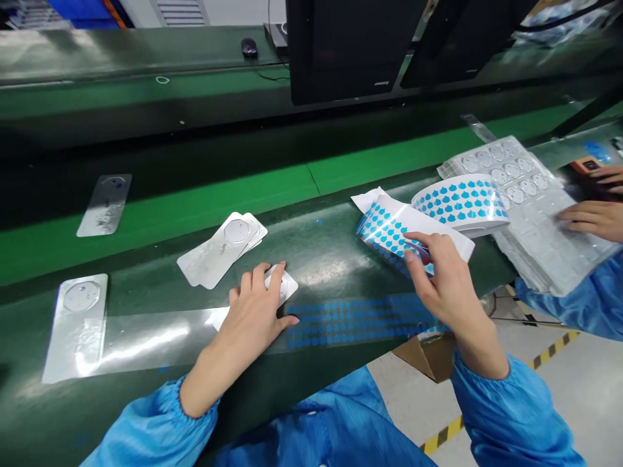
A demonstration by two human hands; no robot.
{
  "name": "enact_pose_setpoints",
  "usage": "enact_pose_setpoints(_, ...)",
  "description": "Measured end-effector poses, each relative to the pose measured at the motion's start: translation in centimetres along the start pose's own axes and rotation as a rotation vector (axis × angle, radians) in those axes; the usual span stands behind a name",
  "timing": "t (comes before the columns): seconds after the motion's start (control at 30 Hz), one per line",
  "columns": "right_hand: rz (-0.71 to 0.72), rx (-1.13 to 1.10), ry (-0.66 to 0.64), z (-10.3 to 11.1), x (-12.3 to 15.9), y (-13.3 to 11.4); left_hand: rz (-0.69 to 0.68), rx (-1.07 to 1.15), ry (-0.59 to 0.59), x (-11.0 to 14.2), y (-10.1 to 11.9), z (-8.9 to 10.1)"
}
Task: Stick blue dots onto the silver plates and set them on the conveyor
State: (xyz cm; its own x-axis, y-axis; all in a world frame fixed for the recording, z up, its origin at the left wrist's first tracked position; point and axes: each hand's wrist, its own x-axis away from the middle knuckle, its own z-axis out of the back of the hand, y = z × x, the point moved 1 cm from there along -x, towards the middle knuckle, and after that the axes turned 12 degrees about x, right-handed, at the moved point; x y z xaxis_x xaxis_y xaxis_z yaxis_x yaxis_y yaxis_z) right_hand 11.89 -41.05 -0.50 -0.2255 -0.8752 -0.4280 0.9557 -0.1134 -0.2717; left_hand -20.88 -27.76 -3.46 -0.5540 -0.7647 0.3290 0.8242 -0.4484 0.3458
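My left hand (256, 311) lies with fingers spread over a white metal plate (288, 285), which it mostly covers. Beside it is a small fanned stack of similar plates (214, 256), with a round recess showing on the top one. My right hand (445, 279) is closed in a pinch on a slim purplish tool that looks like tweezers (417, 248). Its tip area is over a curled strip of blue stickers (389, 227) on clear film. Between my hands, a flat clear strip with blue dots (355, 318) runs along the table edge.
A roll of blue stickers (460, 201) stands behind my right hand. Clear trays (535, 214) holding round parts are at right, by a co-worker's hand (596, 217). Single plates lie at left (73, 331) and farther back (104, 204). Dark monitors (350, 52) stand behind.
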Motion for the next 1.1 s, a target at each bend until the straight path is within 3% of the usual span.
enact_pose_setpoints(0.1,0.017,-0.107,0.017,-1.1,0.0,-3.3,0.122,0.009,0.008,0.0,0.1,0.2)
enact_pose_setpoints(0.17,0.015,-0.199,0.035,-2.0,0.6,-5.0,0.132,0.063,0.020,-0.3,-0.4,0.1)
enact_pose_setpoints(0.3,-0.103,-0.642,-0.164,-5.2,2.1,-7.2,0.002,0.288,0.011,-0.7,-2.8,1.0)
enact_pose_setpoints(0.4,-0.286,-0.864,-0.338,-8.0,3.0,-8.7,-0.155,0.701,0.026,0.0,-4.5,2.9)
enact_pose_setpoints(0.5,-0.343,-0.907,-0.422,-10.1,3.5,-10.3,-0.202,1.239,0.035,0.8,-5.5,3.9)
enact_pose_setpoints(0.6,-0.297,-0.846,-0.455,-11.4,3.7,-11.3,-0.129,1.744,0.039,0.9,-5.6,2.3)
enact_pose_setpoints(0.7,-0.260,-0.759,-0.433,-11.8,3.8,-11.4,-0.057,2.055,-0.006,0.4,-5.4,-0.5)
enact_pose_setpoints(0.83,-0.230,-0.689,-0.406,-11.6,3.9,-11.3,-0.022,2.186,-0.043,0.0,-5.4,-2.6)
enact_pose_setpoints(1.1,-0.239,-0.699,-0.406,-11.2,3.9,-11.0,-0.029,2.174,-0.080,0.1,-5.7,-3.0)
